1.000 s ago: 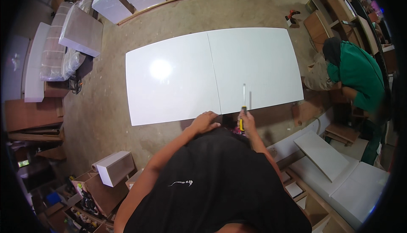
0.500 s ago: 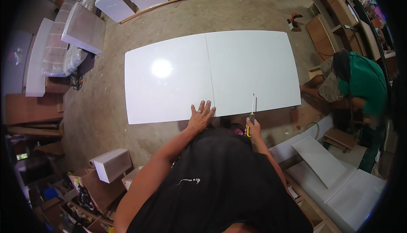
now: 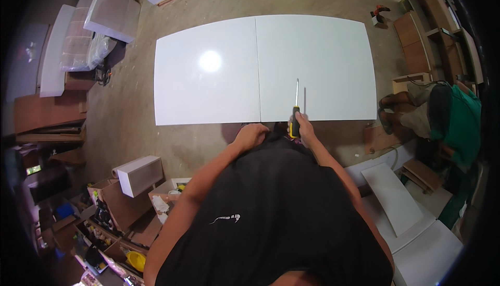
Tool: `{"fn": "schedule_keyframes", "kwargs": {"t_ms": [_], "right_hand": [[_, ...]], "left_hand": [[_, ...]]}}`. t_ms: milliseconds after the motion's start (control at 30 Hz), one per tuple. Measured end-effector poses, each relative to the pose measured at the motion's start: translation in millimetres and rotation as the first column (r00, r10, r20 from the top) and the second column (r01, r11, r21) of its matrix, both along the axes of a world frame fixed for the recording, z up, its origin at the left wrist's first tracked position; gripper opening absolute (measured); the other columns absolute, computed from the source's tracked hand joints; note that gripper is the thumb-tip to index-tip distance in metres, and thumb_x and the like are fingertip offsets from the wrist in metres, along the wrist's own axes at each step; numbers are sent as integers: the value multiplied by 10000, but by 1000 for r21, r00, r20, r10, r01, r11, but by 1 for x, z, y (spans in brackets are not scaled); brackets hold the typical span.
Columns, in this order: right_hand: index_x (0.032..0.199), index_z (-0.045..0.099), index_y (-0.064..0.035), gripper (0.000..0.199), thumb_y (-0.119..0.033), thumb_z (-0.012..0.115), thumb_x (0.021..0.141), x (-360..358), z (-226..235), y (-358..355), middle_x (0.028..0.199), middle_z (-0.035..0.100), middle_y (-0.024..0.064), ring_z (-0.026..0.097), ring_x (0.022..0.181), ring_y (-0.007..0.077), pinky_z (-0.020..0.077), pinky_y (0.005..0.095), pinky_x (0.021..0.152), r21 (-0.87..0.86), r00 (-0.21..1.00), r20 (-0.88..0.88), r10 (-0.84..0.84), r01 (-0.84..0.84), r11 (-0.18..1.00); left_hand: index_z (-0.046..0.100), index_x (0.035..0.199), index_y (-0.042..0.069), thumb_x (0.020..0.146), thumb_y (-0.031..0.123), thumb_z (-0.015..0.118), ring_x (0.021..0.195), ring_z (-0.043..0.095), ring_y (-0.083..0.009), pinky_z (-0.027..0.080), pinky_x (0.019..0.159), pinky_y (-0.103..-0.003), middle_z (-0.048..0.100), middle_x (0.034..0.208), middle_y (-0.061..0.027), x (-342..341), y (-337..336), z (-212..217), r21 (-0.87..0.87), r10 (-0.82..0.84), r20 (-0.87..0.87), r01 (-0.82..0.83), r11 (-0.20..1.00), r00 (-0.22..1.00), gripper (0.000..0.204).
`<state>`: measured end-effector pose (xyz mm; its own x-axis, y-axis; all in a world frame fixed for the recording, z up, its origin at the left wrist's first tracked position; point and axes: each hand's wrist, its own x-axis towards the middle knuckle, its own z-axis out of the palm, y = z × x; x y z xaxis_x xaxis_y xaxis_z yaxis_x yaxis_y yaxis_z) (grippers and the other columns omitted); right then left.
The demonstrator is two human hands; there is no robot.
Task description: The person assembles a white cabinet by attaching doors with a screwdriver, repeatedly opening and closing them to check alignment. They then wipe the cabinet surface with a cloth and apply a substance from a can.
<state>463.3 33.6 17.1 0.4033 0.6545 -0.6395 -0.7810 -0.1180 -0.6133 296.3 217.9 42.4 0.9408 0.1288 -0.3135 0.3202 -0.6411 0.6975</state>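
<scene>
A large white cabinet with two door-like panels (image 3: 203, 96), split by a thin seam, lies in front of me. My right hand (image 3: 306, 131) is closed around a screwdriver (image 3: 295, 115) with a black-and-yellow handle. Its metal shaft points away from me, over the right panel. At the near edge by the seam is my left hand (image 3: 251, 136), fingers curled down and close together. Whatever those fingers hold or touch is hidden.
A co-worker in a green top (image 3: 465, 124) bends over at the right. A red-and-black power drill (image 3: 379, 12) stands on the floor at the far right. A wrapped white box (image 3: 112, 12) is at the left; white boards (image 3: 390, 197) lie at the lower right.
My left hand has left the panel's top and curled at its near edge. The screwdriver has shifted left with my right hand. My view has tilted, so the panels sit higher.
</scene>
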Motion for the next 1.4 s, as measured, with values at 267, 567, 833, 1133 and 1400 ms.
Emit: {"fn": "schedule_keyframes", "kwargs": {"t_ms": [267, 567, 833, 1133, 1400], "right_hand": [[1118, 556, -23, 368, -363, 467, 1011, -25, 36, 89, 909, 623, 83, 613, 790, 190, 492, 335, 720, 12, 795, 439, 418, -471, 882], [1080, 596, 1, 423, -403, 566, 960, -22, 25, 75, 855, 622, 62, 605, 761, 174, 505, 315, 684, -250, 993, 32, 114, -103, 963], [1491, 26, 72, 1001, -490, 603, 896, -53, -24, 70, 1523, 195, 272, 252, 1412, 381, 214, 455, 1164, -265, 724, -524, -450, 364, 893], [1487, 62, 68, 1075, -546, 631, 813, -49, -2, 115, 1532, 194, 244, 172, 1446, 373, 123, 480, 1178, -488, 536, -497, -682, 478, 731], [1316, 401, -25, 708, -456, 612, 796, -58, -18, 121, 1318, 415, 150, 427, 1170, 259, 381, 380, 955, -516, 468, -410, -783, 589, 622]], "left_hand": [[630, 1109, 15, 997, 271, 524, 879, 575, -79, 451, 765, -206, 651, 963, -24, 14, 20, 43, -693, 697, -246, -625, 360, 674, 298], [447, 1144, 46, 1039, 327, 424, 899, 666, -274, 546, 799, -395, 662, 1000, -175, 30, 98, 80, -775, 909, -117, -609, 169, 400, 301], [472, 1054, 45, 1027, 321, 456, 738, 630, -226, 520, 683, -342, 622, 824, -127, -12, 153, 59, -690, 905, -230, -716, 107, 357, 278], [495, 1038, 38, 1018, 299, 468, 684, 613, -178, 497, 627, -306, 633, 764, -100, -3, 177, 44, -674, 814, -265, -703, 228, 517, 264], [505, 1022, 21, 1005, 286, 486, 661, 595, -156, 483, 609, -292, 626, 739, -90, 0, 189, 35, -655, 782, -290, -711, 258, 552, 266]]}}
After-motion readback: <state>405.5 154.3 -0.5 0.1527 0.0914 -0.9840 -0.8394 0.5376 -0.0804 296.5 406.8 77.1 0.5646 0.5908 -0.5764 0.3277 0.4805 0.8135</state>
